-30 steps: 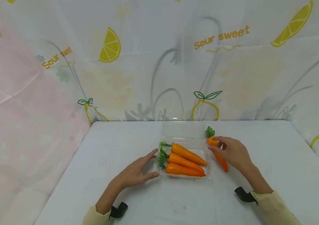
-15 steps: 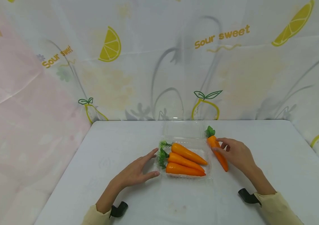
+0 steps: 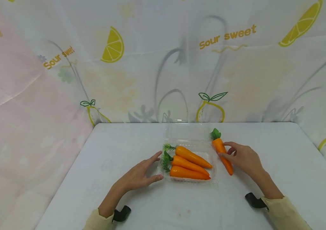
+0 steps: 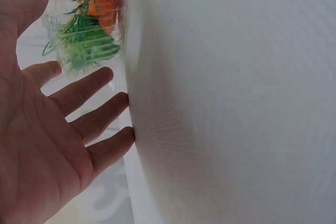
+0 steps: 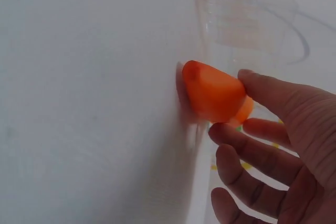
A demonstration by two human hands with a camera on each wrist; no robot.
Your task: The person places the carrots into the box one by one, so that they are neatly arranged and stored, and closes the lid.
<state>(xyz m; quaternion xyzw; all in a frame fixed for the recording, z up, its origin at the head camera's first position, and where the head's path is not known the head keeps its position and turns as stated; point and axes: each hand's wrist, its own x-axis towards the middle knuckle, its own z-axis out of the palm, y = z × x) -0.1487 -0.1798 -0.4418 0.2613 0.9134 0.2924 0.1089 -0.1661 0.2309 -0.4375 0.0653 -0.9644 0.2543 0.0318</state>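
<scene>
Three orange carrots [image 3: 190, 163] with green tops lie side by side in a clear plastic clamshell box [image 3: 213, 179], lid folded back. My left hand [image 3: 138, 175] is at the box's left side, thumb and fingers spread around that end; in the left wrist view the fingers [image 4: 89, 90] are extended near the carrot greens [image 4: 89, 43]. A further carrot [image 3: 223, 158] lies on the table right of the box, leafy end pointing away. My right hand [image 3: 244, 159] pinches its middle between thumb and fingers. The right wrist view has the thumb [image 5: 262, 87] against this carrot [image 5: 215, 93].
The clear lid [image 3: 187, 131] lies flat behind the box, near the table's back edge. A white table [image 3: 117, 143] carries everything. Behind and to the left hangs a lemon-printed cloth [image 3: 151, 80].
My right hand has slid along the loose carrot, from near its leafy end towards its middle. The carrot has barely shifted. My left hand and the box stay put.
</scene>
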